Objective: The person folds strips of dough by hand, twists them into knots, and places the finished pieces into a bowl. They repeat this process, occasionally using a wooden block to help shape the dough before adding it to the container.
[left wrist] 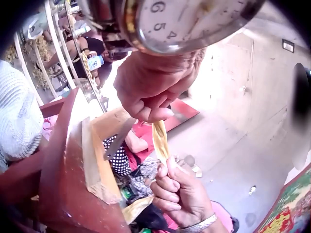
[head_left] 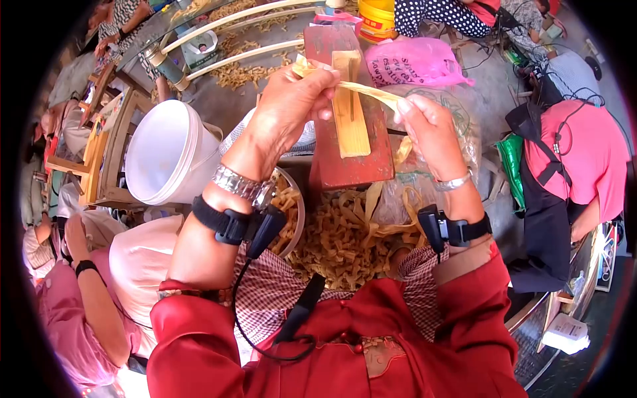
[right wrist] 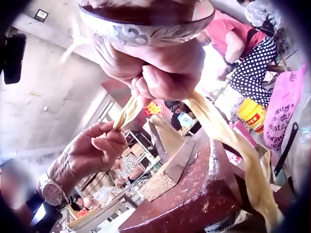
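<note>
Nearest, red sleeves [head_left: 192, 338] and checked cloth [head_left: 265, 285] over the lap, then a heap of curled tan pieces [head_left: 332, 235] below. Beyond, a pale yellow strip [head_left: 368, 91], pinched near one end by the left hand [head_left: 282, 106] and farther along by the right hand [head_left: 431, 132], stretched between the two hands, with a loose length trailing past the right. Beneath the strip, a wooden block [head_left: 352, 136] on a red bench [head_left: 325, 171]. To the left, a white bucket [head_left: 159, 152]; farther off, a pink bag [head_left: 415, 63] and a yellow bucket [head_left: 377, 18].
</note>
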Demonstrator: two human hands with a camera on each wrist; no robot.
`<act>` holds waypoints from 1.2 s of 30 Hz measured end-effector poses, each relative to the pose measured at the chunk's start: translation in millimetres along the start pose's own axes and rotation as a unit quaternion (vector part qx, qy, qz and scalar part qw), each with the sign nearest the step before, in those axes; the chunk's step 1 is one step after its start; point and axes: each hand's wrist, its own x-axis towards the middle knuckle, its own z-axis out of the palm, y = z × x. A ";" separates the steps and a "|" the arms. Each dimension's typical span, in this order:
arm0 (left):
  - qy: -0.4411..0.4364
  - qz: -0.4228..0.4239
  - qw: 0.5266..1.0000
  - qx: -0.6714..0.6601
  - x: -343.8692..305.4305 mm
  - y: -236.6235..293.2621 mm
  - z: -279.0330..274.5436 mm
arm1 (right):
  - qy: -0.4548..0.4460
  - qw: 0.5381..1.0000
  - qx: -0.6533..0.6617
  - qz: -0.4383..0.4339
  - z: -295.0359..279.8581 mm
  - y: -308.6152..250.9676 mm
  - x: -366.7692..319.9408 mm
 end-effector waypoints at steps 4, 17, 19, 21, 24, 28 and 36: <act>0.037 -0.028 0.996 0.081 14.9 -17.4 -9.3 | 0.024 0.990 -0.130 -0.048 10.8 30.6 14.8; -0.166 -0.169 0.931 0.279 -65.0 -11.1 -11.3 | -0.101 0.994 0.035 -0.010 13.2 -26.6 -52.5; -0.207 -0.254 0.898 0.295 -86.2 -17.7 -12.9 | -0.140 0.985 0.030 -0.094 31.7 -33.4 -74.3; -0.300 -0.193 0.890 0.285 -99.0 -46.4 -21.7 | -0.185 0.972 0.010 -0.147 48.9 -32.6 -98.2; -0.276 -0.254 0.907 0.191 -121.8 -69.0 -6.9 | -0.203 0.953 0.025 -0.224 78.5 -29.3 -131.6; -0.164 -0.485 0.859 -0.024 -128.6 -91.0 2.6 | -0.264 0.934 0.074 -0.231 104.0 -27.6 -165.8; -0.128 -0.351 0.921 -0.109 -114.0 -75.7 -2.1 | -0.199 0.954 0.104 -0.200 97.5 -20.2 -167.2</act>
